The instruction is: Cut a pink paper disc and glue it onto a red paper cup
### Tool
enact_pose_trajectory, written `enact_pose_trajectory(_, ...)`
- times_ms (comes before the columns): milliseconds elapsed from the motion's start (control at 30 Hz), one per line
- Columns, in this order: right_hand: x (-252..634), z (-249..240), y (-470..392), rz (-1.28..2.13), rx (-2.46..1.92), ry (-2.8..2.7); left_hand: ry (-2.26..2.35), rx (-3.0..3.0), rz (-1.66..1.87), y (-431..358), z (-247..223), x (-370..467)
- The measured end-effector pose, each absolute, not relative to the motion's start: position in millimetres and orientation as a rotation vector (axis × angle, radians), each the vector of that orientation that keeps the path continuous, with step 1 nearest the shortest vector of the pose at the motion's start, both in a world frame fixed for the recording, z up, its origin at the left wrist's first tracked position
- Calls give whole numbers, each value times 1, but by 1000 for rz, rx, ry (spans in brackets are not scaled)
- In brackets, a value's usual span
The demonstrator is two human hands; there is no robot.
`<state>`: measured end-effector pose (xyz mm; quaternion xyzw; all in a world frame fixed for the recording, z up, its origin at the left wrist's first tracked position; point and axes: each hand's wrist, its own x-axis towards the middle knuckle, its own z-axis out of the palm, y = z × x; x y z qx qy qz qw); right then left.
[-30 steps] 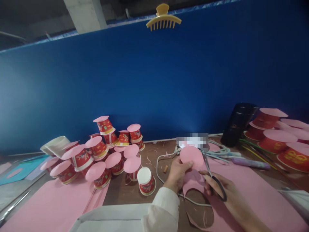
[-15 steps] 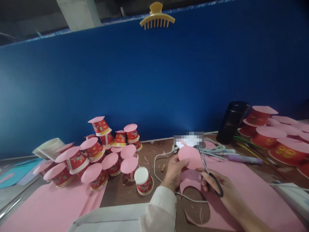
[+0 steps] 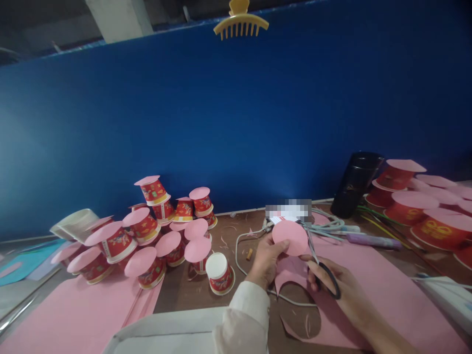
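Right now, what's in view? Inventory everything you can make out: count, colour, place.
Paper disc: one, pink, held up right of centre
Scissors: one, black-handled, beside it
Cut sheet: at least one, pink, lower right
Uncut sheet: at least one, pink, lower left
Disc-topped cups: over ten, red, left
Bare cup: one, red and white, right of those
Disc-topped tubs: several, red, far right
Bottle: one, black, right
Tube: one, purple, below the bottle
Cables: several, pale, behind the cut sheet
Clip: one, yellow, top
Wall: one, blue, background
Table: brown, beneath
Left hand: one, white-sleeved, gripping the disc
Right hand: one, on the scissors
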<state>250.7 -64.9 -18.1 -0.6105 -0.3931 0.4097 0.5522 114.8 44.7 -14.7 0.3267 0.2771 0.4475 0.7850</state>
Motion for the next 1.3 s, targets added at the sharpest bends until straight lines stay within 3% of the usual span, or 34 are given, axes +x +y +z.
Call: enact_pose_trajectory(1300,242,-15,-65,1071,-1453,-825,572,622,1001,41,-14,124)
